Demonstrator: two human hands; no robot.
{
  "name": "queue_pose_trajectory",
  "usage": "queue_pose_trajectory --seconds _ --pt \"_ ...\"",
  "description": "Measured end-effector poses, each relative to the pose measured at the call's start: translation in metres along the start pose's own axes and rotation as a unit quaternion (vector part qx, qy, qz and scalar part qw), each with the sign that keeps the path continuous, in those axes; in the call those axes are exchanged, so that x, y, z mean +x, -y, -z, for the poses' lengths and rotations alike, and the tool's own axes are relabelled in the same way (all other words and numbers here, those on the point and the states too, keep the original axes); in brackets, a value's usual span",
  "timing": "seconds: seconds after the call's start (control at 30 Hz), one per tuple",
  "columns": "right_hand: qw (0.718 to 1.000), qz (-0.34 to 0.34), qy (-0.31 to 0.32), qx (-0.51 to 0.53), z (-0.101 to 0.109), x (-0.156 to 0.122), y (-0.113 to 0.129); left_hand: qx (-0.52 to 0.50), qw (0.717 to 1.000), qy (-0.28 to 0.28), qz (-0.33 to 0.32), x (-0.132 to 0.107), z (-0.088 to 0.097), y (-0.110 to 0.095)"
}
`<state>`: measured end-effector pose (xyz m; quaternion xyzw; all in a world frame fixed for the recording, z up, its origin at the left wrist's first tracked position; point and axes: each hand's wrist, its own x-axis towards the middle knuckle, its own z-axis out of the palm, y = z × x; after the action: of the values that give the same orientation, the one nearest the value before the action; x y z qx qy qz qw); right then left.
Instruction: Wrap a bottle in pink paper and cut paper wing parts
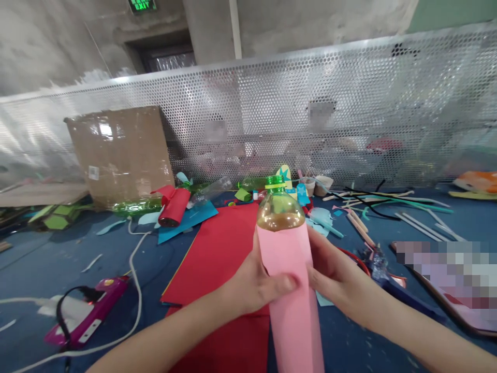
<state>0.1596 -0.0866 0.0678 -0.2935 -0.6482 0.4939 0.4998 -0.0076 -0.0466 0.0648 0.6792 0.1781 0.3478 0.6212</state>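
Note:
A clear green plastic bottle (280, 212) with an uncapped neck stands out above a sheet of pink paper (289, 311) wrapped round its body. My left hand (258, 285) grips the wrapped bottle from the left, its thumb pressed across the front of the paper. From the right side my right hand (334, 274) holds the same bottle, fingers partly hidden behind it and thumb at the paper. Beneath and left of the bottle lie sheets of red paper (221, 248) on the blue table. The bottle's lower end runs out of view.
A purple power strip (93, 316) with white cables lies at left. A red-wrapped bottle (174, 207) rests on blue paper (202, 220). Pipe cleaners (388, 199) and a tablet-like device (458, 285) are at right. Behind stand a cardboard sheet (120, 155) and a perforated metal screen (264, 103).

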Motion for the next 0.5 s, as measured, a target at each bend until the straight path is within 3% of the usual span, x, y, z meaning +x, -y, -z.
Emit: queue_pose_trajectory --seconds 0.3,0.5 --pt "0.993 0.014 -0.037 -0.113 -0.002 -0.003 0.002 -0.015 1.000 0.024 0.005 0.009 0.002 -0.009" --pt "0.969 0.049 -0.061 -0.233 -0.005 -0.007 -0.004 -0.033 0.999 0.020 0.023 0.006 -0.003 -0.011"
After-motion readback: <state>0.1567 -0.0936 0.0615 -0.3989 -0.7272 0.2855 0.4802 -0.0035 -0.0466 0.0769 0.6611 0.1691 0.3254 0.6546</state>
